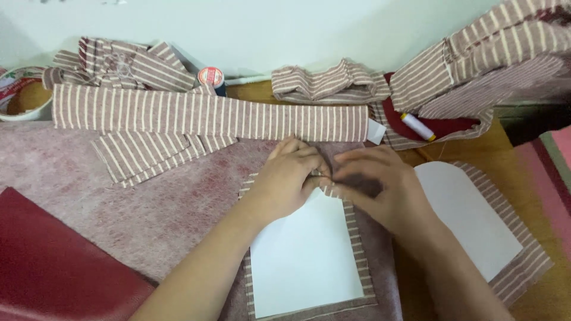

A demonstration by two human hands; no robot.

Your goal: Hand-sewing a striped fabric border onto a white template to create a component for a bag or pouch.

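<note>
**Pinching the Striped Edge Over a White Card**

Pressing together, the left hand [288, 178] and right hand [380, 187] pinched the striped fabric piece [357, 249] at the top of the white card template [303, 255], apparently folding its edge. A second fabric-backed template [470, 220] lay beside it on the wooden table [493, 145].

Left hand [289, 178] and right hand [380, 187] palms down, fingertips meeting, pinching
</note>
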